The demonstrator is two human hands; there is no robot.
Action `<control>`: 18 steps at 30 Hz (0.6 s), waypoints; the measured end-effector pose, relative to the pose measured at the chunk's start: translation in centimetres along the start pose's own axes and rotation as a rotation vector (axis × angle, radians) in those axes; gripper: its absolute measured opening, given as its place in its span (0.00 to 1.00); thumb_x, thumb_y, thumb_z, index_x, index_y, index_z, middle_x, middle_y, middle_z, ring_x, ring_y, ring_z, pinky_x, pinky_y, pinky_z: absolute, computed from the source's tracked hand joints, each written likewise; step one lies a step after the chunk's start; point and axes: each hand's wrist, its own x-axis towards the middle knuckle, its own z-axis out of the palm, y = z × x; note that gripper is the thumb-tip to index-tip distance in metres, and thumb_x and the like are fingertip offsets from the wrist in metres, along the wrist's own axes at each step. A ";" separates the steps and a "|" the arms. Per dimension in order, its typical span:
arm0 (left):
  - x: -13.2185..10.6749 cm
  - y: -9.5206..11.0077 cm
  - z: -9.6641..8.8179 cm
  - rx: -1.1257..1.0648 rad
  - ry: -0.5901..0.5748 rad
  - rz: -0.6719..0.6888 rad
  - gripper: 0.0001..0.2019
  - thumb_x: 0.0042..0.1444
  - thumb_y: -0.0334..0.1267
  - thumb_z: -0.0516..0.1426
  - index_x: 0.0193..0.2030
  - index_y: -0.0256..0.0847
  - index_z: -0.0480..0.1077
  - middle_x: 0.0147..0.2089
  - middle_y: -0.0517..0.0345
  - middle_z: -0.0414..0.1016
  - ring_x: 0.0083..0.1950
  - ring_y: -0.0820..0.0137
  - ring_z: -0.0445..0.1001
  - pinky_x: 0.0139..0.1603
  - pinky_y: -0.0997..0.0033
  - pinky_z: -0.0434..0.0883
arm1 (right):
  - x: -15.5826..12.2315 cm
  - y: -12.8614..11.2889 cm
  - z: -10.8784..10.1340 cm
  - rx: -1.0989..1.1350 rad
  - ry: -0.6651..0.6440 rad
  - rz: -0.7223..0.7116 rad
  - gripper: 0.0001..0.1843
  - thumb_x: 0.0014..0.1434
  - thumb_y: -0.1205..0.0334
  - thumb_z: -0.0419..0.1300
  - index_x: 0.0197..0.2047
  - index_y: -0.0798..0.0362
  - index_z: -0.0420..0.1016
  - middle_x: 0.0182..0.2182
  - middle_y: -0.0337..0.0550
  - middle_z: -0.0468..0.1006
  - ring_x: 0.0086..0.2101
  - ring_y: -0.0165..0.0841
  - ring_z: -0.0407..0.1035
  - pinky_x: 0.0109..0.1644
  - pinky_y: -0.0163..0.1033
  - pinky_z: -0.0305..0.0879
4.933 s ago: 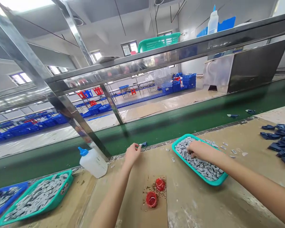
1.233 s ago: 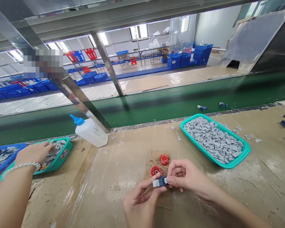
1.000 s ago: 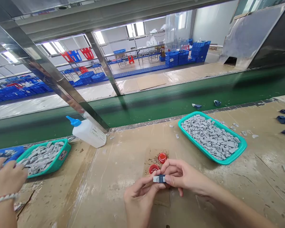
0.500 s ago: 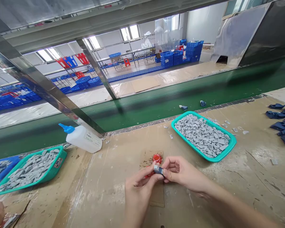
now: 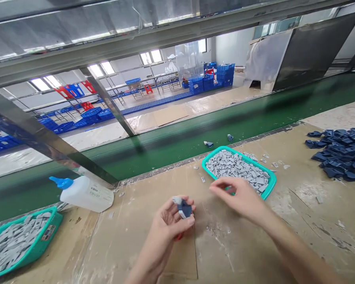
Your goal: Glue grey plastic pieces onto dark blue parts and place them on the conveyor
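My left hand point(image 5: 168, 225) grips a small dark blue plastic part point(image 5: 185, 209) with light grey pieces on it, pinched between thumb and fingers above the cardboard-covered table. Away from it, my right hand point(image 5: 236, 197) hovers at the near edge of a teal basket point(image 5: 270, 185) full of small grey plastic pieces point(image 5: 236, 167). Its fingers are bent and loosely apart, with nothing visible in them. Beneath my left hand, a bit of a red object point(image 5: 179, 236) shows over a cardboard piece point(image 5: 183, 260); the rest is hidden.
A white squeeze bottle point(image 5: 87, 193) with a blue nozzle stands at left, by another teal basket point(image 5: 47, 240) of grey pieces. A heap of dark blue parts point(image 5: 340, 154) lies at right. Beyond the table runs a green conveyor belt point(image 5: 165, 152) carrying two parts. A metal post point(image 5: 85, 157) rises at left.
My right hand has let go of the blue part and moved right, towards the teal basket. My left hand keeps the part, now turned. The view has shifted rightward.
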 end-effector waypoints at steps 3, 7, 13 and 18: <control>1.9 0.8 -1.6 0.026 0.042 -0.062 0.19 0.36 0.30 0.68 0.39 0.38 0.76 0.44 0.49 0.78 0.45 0.65 0.76 0.44 0.76 0.72 | 1.6 2.8 -3.4 -0.523 0.286 0.058 0.10 0.55 0.55 0.57 0.34 0.48 0.78 0.35 0.44 0.79 0.39 0.45 0.68 0.38 0.45 0.61; 5.1 1.6 -4.1 0.072 0.000 -0.078 0.19 0.40 0.33 0.67 0.43 0.36 0.76 0.46 0.48 0.77 0.46 0.67 0.75 0.49 0.76 0.69 | 2.9 5.2 -4.5 -0.742 0.201 0.121 0.10 0.54 0.55 0.58 0.29 0.48 0.79 0.30 0.46 0.78 0.39 0.48 0.65 0.35 0.44 0.58; 10.6 2.5 -6.3 0.386 0.054 0.173 0.20 0.38 0.39 0.68 0.40 0.34 0.78 0.39 0.47 0.80 0.41 0.62 0.76 0.47 0.67 0.71 | 3.6 6.1 -2.9 -0.813 0.206 0.119 0.07 0.54 0.61 0.58 0.27 0.50 0.75 0.31 0.49 0.75 0.40 0.48 0.62 0.35 0.43 0.56; 17.2 3.5 -8.1 1.071 0.232 0.375 0.21 0.44 0.46 0.63 0.45 0.37 0.76 0.37 0.49 0.80 0.39 0.58 0.76 0.39 0.65 0.70 | 3.2 4.9 -2.5 -0.709 0.296 0.034 0.09 0.60 0.59 0.53 0.30 0.50 0.70 0.31 0.45 0.75 0.37 0.42 0.64 0.34 0.41 0.58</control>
